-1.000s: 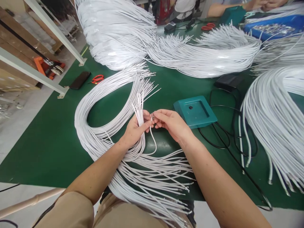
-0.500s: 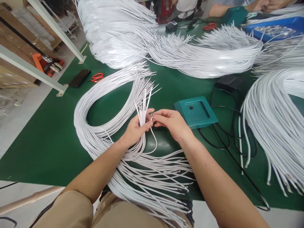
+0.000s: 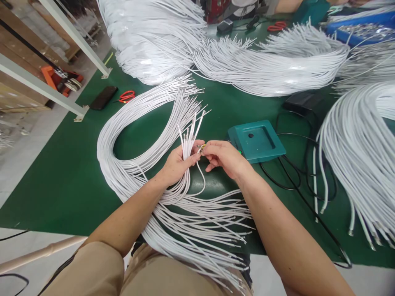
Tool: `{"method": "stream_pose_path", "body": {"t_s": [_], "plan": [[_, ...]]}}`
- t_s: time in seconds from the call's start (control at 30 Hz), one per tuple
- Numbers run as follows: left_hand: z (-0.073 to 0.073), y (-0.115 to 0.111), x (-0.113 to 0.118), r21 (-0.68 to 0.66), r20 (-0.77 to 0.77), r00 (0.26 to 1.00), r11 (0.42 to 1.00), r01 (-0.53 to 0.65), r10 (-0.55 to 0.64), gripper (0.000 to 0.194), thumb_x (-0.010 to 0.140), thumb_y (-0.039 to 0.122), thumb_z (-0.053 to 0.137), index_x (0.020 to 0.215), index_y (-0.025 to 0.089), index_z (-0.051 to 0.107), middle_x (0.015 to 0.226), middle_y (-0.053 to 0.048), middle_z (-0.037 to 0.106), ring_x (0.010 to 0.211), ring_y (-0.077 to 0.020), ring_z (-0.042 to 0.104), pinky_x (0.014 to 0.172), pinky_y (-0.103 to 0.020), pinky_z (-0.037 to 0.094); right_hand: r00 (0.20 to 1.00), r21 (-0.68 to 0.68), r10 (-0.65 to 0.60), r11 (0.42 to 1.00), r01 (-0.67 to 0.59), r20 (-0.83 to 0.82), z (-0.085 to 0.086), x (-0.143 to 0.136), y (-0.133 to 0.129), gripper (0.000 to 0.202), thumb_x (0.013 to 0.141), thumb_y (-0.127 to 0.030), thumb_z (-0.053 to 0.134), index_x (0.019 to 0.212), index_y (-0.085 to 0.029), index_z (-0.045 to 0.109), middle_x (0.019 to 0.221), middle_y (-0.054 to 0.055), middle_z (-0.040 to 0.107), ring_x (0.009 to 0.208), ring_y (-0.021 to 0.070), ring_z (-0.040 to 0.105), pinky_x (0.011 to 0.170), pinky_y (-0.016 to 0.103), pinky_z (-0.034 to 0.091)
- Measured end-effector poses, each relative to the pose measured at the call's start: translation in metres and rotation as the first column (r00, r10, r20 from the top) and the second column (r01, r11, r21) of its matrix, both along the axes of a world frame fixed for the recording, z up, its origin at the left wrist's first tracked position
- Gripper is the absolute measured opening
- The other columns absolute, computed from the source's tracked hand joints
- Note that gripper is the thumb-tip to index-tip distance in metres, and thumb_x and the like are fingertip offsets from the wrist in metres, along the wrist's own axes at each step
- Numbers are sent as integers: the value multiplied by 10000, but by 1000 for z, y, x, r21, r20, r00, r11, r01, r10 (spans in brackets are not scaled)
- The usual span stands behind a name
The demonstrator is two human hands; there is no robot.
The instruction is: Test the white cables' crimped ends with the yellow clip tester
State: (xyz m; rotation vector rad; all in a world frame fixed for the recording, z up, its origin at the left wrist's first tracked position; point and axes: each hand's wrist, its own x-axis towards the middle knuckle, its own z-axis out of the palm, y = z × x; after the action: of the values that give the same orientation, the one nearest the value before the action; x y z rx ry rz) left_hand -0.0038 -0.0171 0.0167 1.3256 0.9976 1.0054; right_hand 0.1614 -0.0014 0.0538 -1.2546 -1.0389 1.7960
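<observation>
Head camera: the left hand [image 3: 175, 165] has white cables [image 3: 187, 149] in its grip; the right hand [image 3: 227, 158] pinches one cable's yellowish end [image 3: 203, 145], mostly hidden.

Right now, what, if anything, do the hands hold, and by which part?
Left hand holds white cables near their ends. Right hand is at one cable's tip, but its exact grip is unclear.

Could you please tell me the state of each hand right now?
Left hand: closed around a bunch of white cables.
Right hand: closed in a pinch at one cable's end.
</observation>
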Motion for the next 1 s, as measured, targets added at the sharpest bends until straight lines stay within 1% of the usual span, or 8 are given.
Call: {"method": "stream_pose_path", "body": {"t_s": [0.17, 0.3, 0.37, 0.43, 0.5, 0.57, 0.73, 1.0], "plan": [[-3, 2, -1, -4, 57, 998, 1000, 11, -11, 387, 783, 301, 680, 1155, 219, 617, 812, 2, 547, 660, -79, 495, 636, -215, 428, 997, 199, 0, 980, -15, 75, 0, 1, 0, 206, 767, -364, 601, 806, -164, 635, 689, -10, 586, 560, 88, 504, 580, 254, 495], [-3, 2, 0, -121, 186, 982, 993, 5, 18, 405, 734, 260, 728, 1124, 220, 631, 794, 8, 569, 647, -75, 533, 622, -210, 448, 949, 444, -13, 886, -135, 314, -8, 0, -1, 137, 794, -281, 595, 727, -163, 614, 692, 1, 613, 637, 114, 538, 644, 257, 445], [-1, 3, 1, -229, 286, 957, 973, 25, 43, 412, 705, 233, 750, 1101, 205, 640, 783, 7, 572, 634, -70, 546, 556, -187, 428, 876, 594, -111, 774, -220, 469, -13, 0, -3, 153, 843, -218, 521, 723, -168, 602, 710, 8, 603, 649, 119, 519, 644, 258, 416], [2, 4, 1, -324, 358, 931, 945, 48, 75, 422, 675, 209, 768, 1079, 178, 647, 774, -3, 582, 628, -70, 558, 488, -163, 383, 755, 704, -250, 610, -364, 607, -15, -1, -4, 206, 885, -180, 441, 747, -165, 593, 779, 39, 600, 700, 138, 511, 655, 268, 395], [3, 6, 1, -374, 381, 918, 926, 46, 107, 433, 653, 191, 780, 1064, 156, 649, 750, -8, 587, 628, -72, 571, 442, -143, 333, 600, 700, -368, 461, -545, 710, -15, 0, -4, 241, 910, -166, 388, 782, -161, 593, 824, 69, 598, 754, 168, 506, 687, 292, 385], [3, 8, 0, -383, 361, 923, 924, 14, 136, 452, 641, 187, 789, 1069, 146, 647, 726, -5, 588, 629, -75, 581, 419, -132, 301, 457, 639, -464, 392, -662, 759, -13, 2, -3, 225, 915, -177, 388, 853, -160, 604, 868, 91, 614, 828, 205, 508, 782, 336, 380], [0, 10, 0, -320, 245, 955, 944, -80, 164, 495, 640, 227, 793, 1104, 156, 636, 750, -6, 609, 666, -96, 611, 423, -139, 330, 243, 507, -514, 469, -723, 822, -12, 11, 4, 194, 892, -162, 422, 943, -142, 608, 884, 107, 669, 906, 251, 521, 1010, 440, 255], [-2, 8, 1, -215, 152, 978, 971, -109, 143, 490, 651, 276, 782, 1100, 166, 619, 768, -4, 627, 678, -116, 634, 436, -152, 378, 211, 436, -445, 498, -750, 871, -12, 12, 3, 210, 859, -124, 418, 918, -147, 619, 834, 108, 693, 854, 251, 550, 1004, 427, 255]]}}
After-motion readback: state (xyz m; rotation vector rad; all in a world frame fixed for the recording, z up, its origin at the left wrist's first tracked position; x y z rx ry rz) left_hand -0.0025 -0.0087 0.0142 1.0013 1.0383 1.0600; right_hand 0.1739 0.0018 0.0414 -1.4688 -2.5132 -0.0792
